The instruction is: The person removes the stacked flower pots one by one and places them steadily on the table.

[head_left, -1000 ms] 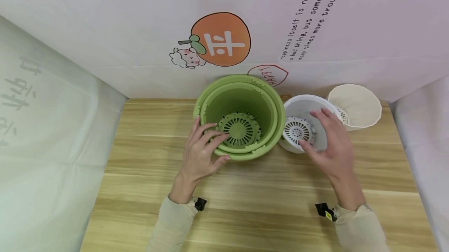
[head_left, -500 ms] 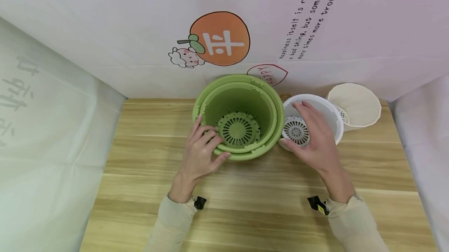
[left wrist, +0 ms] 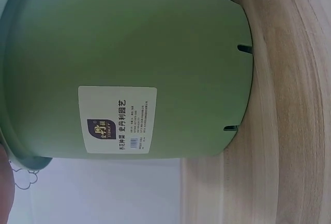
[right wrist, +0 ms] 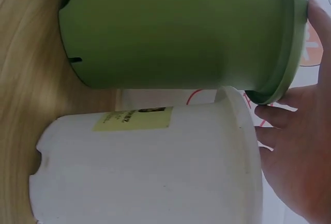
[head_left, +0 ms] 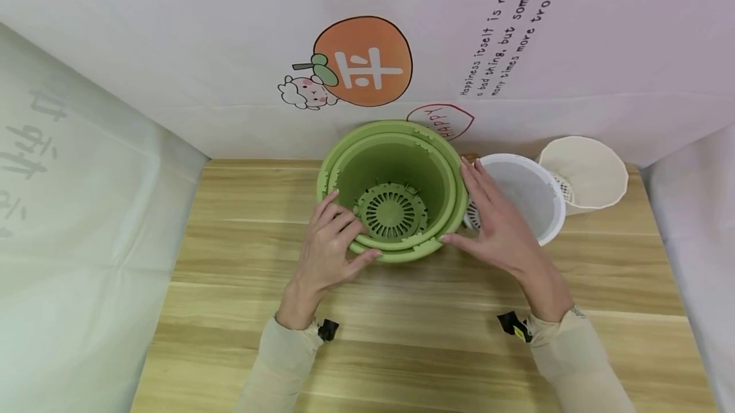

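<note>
Two green flowerpots stand nested upright on the table, the inner pot (head_left: 396,161) inside the wider outer pot (head_left: 376,128). A slotted green base shows at the bottom of the inner one. My left hand (head_left: 327,247) holds the rims at the left, its fingers bent over the inner rim and its thumb at the front. My right hand (head_left: 499,231) touches the outer rim at the right with nearly straight, spread fingers. In the right wrist view that hand (right wrist: 305,146) reaches past the white flowerpot (right wrist: 155,167) to the green rim. The left wrist view shows a label (left wrist: 118,119).
The white flowerpot (head_left: 531,193) stands right beside the green ones, partly under my right hand. A cream pot (head_left: 600,173) is at the far right. The wooden table (head_left: 402,336) ends at a printed cloth (head_left: 241,81) behind, with cloth at both sides.
My right hand has moved left from over the white flowerpot to the right rim of the green pots. My left hand stays at the left rim. The pots have not visibly moved.
</note>
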`<state>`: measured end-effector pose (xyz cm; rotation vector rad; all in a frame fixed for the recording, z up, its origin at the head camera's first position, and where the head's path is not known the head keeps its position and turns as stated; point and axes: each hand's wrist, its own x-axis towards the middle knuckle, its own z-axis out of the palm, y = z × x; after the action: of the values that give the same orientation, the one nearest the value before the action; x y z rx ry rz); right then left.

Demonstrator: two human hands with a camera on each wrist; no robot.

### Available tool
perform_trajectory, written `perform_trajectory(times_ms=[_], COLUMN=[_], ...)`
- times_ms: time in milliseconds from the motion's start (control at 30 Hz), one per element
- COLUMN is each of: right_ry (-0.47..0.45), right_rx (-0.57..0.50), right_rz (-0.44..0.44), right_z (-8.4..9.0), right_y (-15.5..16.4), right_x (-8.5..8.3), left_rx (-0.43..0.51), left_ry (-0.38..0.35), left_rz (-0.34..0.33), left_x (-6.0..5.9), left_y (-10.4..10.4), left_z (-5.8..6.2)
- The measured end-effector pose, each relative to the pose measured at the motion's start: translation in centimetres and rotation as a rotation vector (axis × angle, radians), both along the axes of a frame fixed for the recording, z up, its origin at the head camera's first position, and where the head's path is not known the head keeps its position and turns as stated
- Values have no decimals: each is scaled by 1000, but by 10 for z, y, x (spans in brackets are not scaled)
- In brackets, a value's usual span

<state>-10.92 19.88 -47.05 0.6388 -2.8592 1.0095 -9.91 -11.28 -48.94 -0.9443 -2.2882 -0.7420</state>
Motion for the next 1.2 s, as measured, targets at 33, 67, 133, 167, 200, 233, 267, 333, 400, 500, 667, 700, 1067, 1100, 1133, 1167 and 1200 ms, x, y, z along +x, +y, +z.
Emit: perform_trajectory(times_ms=[33, 67, 133, 167, 200, 233, 267, 333, 400, 500, 667, 700, 1067, 1100, 1133, 1167, 1200], right_ry=[1, 2, 9, 15, 19, 21, 22, 19, 11, -6, -52, -64, -141, -139, -135, -128, -120], right_rx=[1, 0, -1, 0, 2, 1, -1, -3, -6, -15, -54, -64, -76, -78, -79, -80, -79], right_rz=[2, 6, 17, 24, 32, 38, 44, 47, 43, 33, 19, 17, -16, -15, -16, -18, -19], right_z=[0, 0, 1, 1, 2, 2, 2, 3, 3, 3, 3, 3, 4, 3, 4, 4, 4], right_y=[0, 0, 1, 1, 1, 1, 1, 1, 1, 0, -1, -1, -4, -4, -4, -3, -3], right_x=[-1, -1, -3, -4, -5, -6, -7, -7, -7, -7, -6, -6, -5, -5, -5, -5, -5], left_rx=[2, 4, 9, 11, 13, 15, 18, 25, 35, 51, 80, 87, 174, 182, 190, 196, 199], left_ry=[-2, -4, -8, -11, -14, -17, -22, -28, -34, -39, -43, -44, 16, 18, 23, 29, 39], left_rz=[-1, -1, -1, -1, -1, -2, -4, -6, -10, -16, -34, -36, -33, -30, -28, -25, -20], left_x=[0, 0, 0, 0, 0, 0, 0, 1, 1, 1, 2, 2, 5, 5, 4, 4, 4], left_y=[0, 0, 0, 0, 1, 1, 1, 1, 1, 1, 1, 0, 3, 4, 5, 6, 7], left_z=[0, 0, 0, 0, 0, 0, 0, 0, 0, -1, -1, -1, -5, -5, -6, -6, -7])
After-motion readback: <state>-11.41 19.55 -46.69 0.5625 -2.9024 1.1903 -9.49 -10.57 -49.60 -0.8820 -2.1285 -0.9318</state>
